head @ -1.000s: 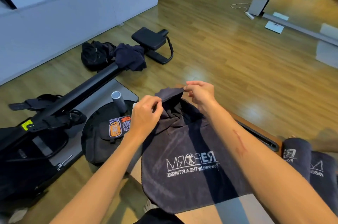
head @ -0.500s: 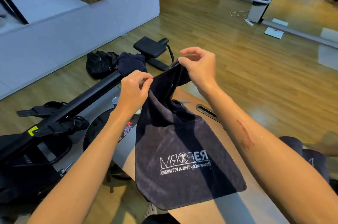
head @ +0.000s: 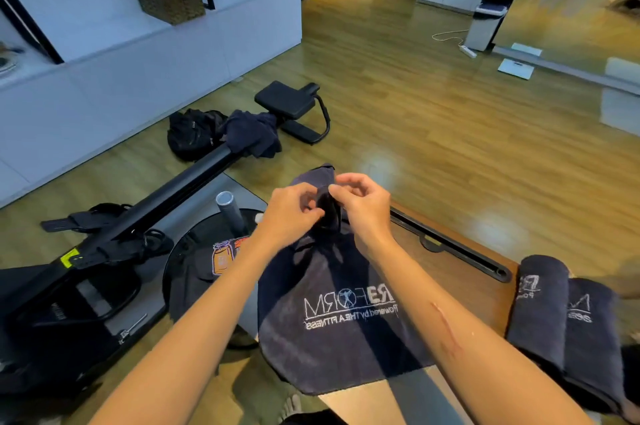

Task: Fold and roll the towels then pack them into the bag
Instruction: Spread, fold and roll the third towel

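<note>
A dark navy towel (head: pixel 332 338) with a white logo lies on the wooden table (head: pixel 460 272), its near part hanging over the front edge. My left hand (head: pixel 291 208) and my right hand (head: pixel 363 197) pinch the towel's far end, bunched together between them just above the table. Two rolled navy towels (head: pixel 561 313) lie side by side at the right on the table. A black bag (head: pixel 194 133) sits on the floor far left, with another crumpled dark towel (head: pixel 252 137) draped over the machine's rail beside it.
A black rowing machine (head: pixel 114 237) stretches across the floor on the left, with a round black base (head: pixel 204 268) and a grey cylinder (head: pixel 228 209) by the table. A black slot (head: pixel 450 248) runs along the table's far edge. Wicker baskets (head: pixel 169 0) stand on the white ledge.
My hands have lowered the towel's far end from chest height down toward the table and drawn closer together, bunching the corners. The camera view has tilted up a little.
</note>
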